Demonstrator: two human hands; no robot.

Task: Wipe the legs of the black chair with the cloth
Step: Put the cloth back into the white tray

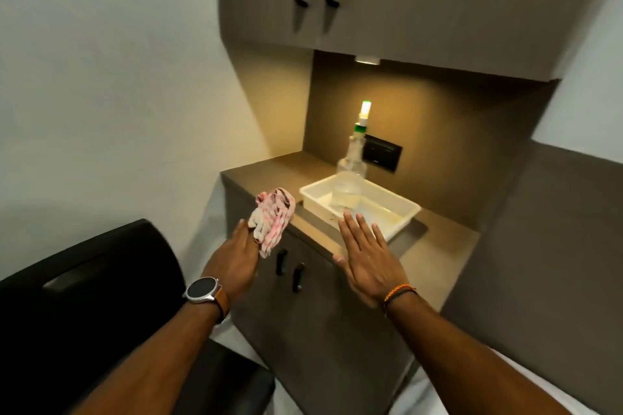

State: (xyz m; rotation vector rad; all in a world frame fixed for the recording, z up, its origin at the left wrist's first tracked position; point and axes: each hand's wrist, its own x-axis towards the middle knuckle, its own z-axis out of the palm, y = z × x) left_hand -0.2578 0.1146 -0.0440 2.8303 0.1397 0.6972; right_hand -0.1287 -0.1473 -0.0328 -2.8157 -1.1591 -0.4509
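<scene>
The black chair [84, 296] sits nearest, at the lower left; its legs are out of view, so the cloth should be carried down with a firm pinch. The left hand [236, 259] grips the pink cloth [273, 220] bunched in its fingertips over the counter's [438, 256] front-left corner. The right hand [367, 259] hovers flat, fingers spread, empty, before the white tub [401, 209] holding a spray bottle [350, 172].

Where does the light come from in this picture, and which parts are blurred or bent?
Head view: a lamp under the cabinet lights the counter warmly and overexposes the bottle top; the chair is nearly featureless black; the cloth and left hand look slightly motion-blurred; the wide lens bends the cabinet edges.
</scene>
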